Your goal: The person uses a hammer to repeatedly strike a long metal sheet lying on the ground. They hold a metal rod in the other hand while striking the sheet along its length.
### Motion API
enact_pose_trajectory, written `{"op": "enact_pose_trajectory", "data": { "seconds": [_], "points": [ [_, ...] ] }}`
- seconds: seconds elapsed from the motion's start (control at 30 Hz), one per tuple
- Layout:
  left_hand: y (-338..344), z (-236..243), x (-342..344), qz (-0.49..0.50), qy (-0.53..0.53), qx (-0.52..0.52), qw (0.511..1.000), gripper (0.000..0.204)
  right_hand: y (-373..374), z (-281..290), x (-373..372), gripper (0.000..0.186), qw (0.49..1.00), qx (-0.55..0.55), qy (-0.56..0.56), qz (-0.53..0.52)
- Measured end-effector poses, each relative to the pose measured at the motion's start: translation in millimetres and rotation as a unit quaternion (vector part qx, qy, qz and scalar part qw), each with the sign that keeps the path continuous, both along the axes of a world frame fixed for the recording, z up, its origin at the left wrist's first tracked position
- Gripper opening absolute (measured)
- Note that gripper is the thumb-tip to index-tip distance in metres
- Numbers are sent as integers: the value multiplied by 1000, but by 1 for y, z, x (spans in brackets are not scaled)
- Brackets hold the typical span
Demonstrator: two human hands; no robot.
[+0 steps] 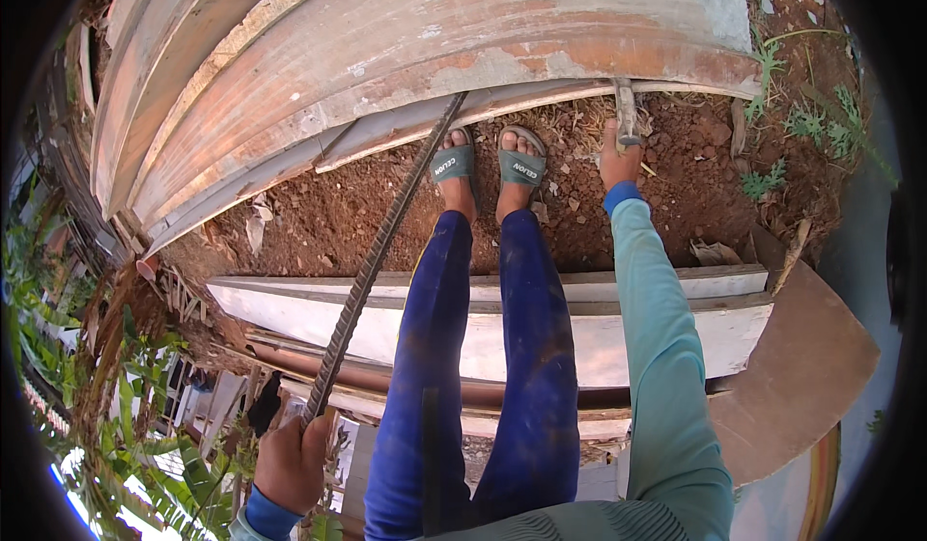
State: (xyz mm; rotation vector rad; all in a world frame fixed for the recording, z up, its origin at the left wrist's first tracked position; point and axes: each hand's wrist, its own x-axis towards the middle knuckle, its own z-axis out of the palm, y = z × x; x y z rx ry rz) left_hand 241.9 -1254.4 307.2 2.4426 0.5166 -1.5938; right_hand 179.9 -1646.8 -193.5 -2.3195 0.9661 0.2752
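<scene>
My left hand (pixel 293 462) is closed around the lower end of a long ribbed steel bar (pixel 372 261). The bar slants up and away to the right. Its far tip meets the near edge of a large weathered wooden panel (pixel 541 29), by my left foot. Farther off on the right, my right hand (pixel 620 165) grips what looks like a hammer (pixel 626 114). Its grey metal head points toward the panel's edge, and its handle is mostly hidden by my fist. Below the panel's edge lies a thin board (pixel 386 134).
My sandalled feet (pixel 519 160) stand on reddish soil (pixel 319 237) strewn with chips. Long white-faced boards (pixel 309 314) lie across behind them. More curved-looking boards (pixel 174 68) stack at the upper left. A brown sheet (pixel 811 377) lies at the right; plants (pixel 763 182) grow near it.
</scene>
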Motion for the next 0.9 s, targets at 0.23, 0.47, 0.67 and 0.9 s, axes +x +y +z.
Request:
{"op": "enact_pose_trajectory", "data": {
  "seconds": [0.23,0.47,0.67,0.9],
  "points": [
    [4,2,-4,-28,71,34,997,28,10,3,17,33,995,62,-76,10],
    [11,4,-28,-25,-22,-22,999,37,10,61,19,47,994,55,87,-31],
    [5,-2,-40,47,17,-1,999,38,17,100,34,47,984,72,161,-21],
    [13,-11,-44,53,18,-28,998,37,10,85,16,44,995,11,95,27]
  ]
}}
